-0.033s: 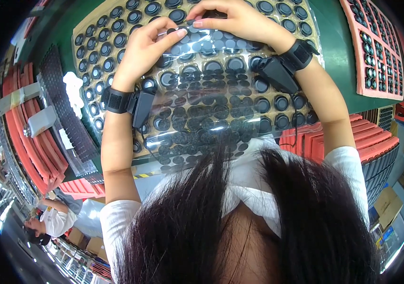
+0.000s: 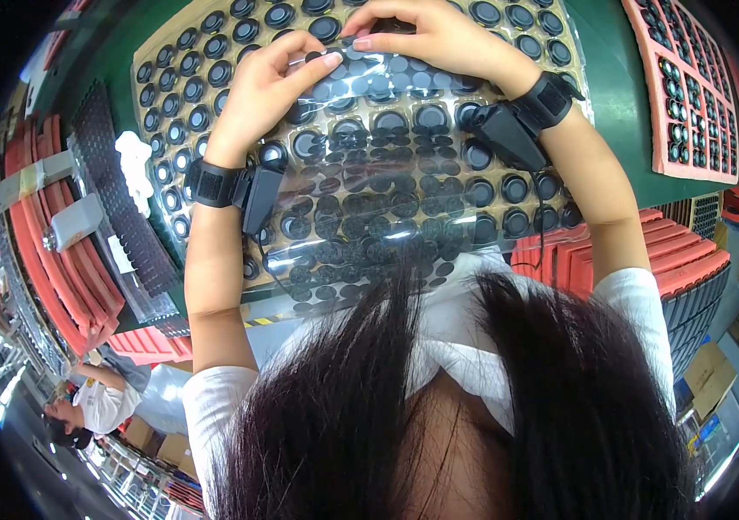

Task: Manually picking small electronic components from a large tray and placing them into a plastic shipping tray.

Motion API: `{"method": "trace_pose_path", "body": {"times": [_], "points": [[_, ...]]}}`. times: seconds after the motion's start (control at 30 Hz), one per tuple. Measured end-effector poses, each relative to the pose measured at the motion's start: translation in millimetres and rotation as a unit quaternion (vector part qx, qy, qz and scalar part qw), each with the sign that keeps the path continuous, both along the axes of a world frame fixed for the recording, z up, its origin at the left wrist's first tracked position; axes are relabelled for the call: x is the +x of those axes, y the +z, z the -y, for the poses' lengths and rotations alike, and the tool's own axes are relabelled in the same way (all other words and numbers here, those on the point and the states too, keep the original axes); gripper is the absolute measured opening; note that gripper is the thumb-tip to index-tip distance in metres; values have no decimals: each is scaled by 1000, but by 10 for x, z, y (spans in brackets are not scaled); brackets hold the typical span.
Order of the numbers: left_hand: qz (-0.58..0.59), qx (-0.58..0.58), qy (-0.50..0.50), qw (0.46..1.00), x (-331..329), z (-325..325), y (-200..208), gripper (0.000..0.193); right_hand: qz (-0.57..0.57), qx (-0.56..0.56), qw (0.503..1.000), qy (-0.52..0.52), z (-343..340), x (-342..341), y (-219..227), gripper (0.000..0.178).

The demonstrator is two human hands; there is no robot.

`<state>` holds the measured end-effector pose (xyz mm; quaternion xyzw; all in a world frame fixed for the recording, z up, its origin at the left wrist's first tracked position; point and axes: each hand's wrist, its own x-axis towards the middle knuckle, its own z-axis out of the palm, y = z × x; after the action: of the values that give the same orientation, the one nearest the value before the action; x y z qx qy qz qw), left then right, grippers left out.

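A clear plastic sheet [image 2: 378, 160] carrying rows of dark round discs curves over the near middle of a large tan tray [image 2: 174, 33]. Black round parts with domed centres [image 2: 279, 16] fill the tray in rows. My left hand [image 2: 265, 91] has its thumb and index finger pressed together at the sheet's far edge. Just to the right, my right hand [image 2: 439, 39] pinches the same edge with its thumb, its fingers curled over the parts. A small dark disc shows by the left fingers; whether it is loose, I cannot tell. Black strapped devices sit on both wrists.
A pink foam tray [image 2: 659, 113] of round parts lies at the far right of the green table [image 2: 616, 65]. Red trays [image 2: 673, 251] are stacked near right, and more red trays [image 2: 40, 234] stand left beside a white bottle [image 2: 77, 221]. Another person [image 2: 109, 403] is at lower left.
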<state>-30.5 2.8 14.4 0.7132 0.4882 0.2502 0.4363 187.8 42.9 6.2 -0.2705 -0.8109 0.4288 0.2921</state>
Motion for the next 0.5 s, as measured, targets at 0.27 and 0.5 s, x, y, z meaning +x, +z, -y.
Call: {"method": "trace_pose_path", "body": {"times": [0.27, 0.5], "points": [[1, -6, -1, 1000, -5, 9, -12, 22, -4, 35, 999, 4, -2, 4, -25, 20], [1, -8, -2, 1000, -10, -2, -20, 22, -6, 46, 999, 8, -15, 0, -35, 19]]}}
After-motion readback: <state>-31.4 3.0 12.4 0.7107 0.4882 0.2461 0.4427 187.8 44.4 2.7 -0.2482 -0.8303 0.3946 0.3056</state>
